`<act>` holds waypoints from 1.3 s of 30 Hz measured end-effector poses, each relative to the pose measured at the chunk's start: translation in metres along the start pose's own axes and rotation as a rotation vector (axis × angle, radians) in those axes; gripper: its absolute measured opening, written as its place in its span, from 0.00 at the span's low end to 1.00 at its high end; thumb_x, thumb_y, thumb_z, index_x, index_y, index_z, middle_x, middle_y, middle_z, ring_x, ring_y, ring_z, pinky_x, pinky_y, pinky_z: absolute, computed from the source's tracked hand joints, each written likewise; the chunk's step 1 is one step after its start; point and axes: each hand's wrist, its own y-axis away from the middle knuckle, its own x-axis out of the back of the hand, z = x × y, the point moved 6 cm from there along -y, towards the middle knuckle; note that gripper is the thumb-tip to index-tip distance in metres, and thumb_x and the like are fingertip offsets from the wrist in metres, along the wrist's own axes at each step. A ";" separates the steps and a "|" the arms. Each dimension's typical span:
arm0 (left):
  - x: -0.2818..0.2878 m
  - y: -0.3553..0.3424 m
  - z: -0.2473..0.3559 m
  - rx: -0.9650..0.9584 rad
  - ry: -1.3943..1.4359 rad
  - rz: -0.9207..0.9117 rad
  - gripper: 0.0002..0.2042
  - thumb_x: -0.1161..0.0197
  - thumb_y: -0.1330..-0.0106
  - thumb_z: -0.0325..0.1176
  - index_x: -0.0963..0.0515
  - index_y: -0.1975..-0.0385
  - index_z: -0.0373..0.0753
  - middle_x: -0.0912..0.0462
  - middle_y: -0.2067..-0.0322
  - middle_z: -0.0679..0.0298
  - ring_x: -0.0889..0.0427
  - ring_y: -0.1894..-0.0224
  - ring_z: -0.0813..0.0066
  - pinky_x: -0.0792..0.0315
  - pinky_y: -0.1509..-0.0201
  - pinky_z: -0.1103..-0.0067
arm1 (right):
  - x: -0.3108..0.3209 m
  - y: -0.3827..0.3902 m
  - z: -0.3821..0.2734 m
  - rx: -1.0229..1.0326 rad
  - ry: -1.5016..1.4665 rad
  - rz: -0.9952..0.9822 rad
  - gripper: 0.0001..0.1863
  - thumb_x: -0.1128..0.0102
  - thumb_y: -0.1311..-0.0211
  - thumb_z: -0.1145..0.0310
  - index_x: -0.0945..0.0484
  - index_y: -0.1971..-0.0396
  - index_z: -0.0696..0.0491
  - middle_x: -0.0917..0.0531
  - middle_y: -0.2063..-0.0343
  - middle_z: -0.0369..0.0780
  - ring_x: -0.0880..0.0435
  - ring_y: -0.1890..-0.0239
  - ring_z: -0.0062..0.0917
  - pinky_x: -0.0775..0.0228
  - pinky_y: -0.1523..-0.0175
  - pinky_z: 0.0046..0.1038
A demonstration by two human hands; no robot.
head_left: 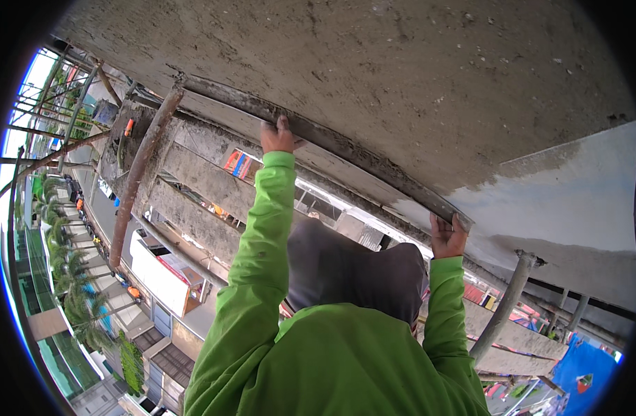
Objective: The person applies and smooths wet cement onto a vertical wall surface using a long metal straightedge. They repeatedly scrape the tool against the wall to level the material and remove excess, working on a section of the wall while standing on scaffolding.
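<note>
A long, narrow, mortar-smeared bar [366, 168] runs diagonally along the edge of a rough concrete surface [401, 69]. My left hand [276, 137] grips the bar toward its upper-left part, thumb over it. Near the bar's lower-right end, my right hand [448, 237] has its fingers wrapped on it. Both forearms are in bright green sleeves. Smooth, pale grey plaster [567, 194] covers the right part of the surface, next to darker, rougher render.
Scaffold poles [141, 180] stand left and right [501, 312] of me. Mortar-stained planks [200, 208] span between them, with an orange-handled tool [128, 127] at the left. Far below lie a street, palm trees [75, 291] and a white vehicle [159, 270]. A blue sheet [581, 367] hangs at lower right.
</note>
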 end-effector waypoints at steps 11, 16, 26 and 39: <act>-0.062 0.101 -0.210 0.455 0.063 0.051 0.13 0.50 0.42 0.33 0.41 0.65 0.29 0.31 0.68 0.48 0.24 0.76 0.56 0.24 0.82 0.64 | 0.113 -0.011 -0.114 0.139 0.159 0.080 0.11 0.50 0.48 0.69 0.32 0.64 0.54 0.28 0.63 0.42 0.29 0.59 0.33 0.34 0.54 0.38; -0.062 0.099 -0.163 0.365 -0.100 0.105 0.14 0.49 0.44 0.32 0.40 0.66 0.27 0.30 0.69 0.45 0.24 0.75 0.54 0.24 0.83 0.66 | 0.104 -0.012 -0.122 0.176 0.249 0.049 0.11 0.50 0.48 0.69 0.32 0.63 0.54 0.27 0.63 0.43 0.28 0.59 0.32 0.33 0.54 0.36; -0.030 0.055 -0.123 0.290 -0.171 0.128 0.13 0.48 0.46 0.32 0.38 0.73 0.26 0.32 0.77 0.51 0.25 0.82 0.56 0.24 0.81 0.65 | 0.056 -0.001 -0.086 0.203 0.288 -0.026 0.14 0.50 0.48 0.68 0.33 0.62 0.57 0.27 0.62 0.43 0.28 0.60 0.33 0.34 0.53 0.36; -0.002 0.018 -0.104 0.109 -0.201 0.157 0.20 0.49 0.43 0.40 0.37 0.62 0.25 0.29 0.68 0.38 0.28 0.67 0.45 0.33 0.68 0.66 | 0.032 -0.002 -0.039 0.063 0.181 0.014 0.12 0.50 0.48 0.66 0.31 0.65 0.55 0.26 0.64 0.41 0.28 0.60 0.30 0.35 0.55 0.34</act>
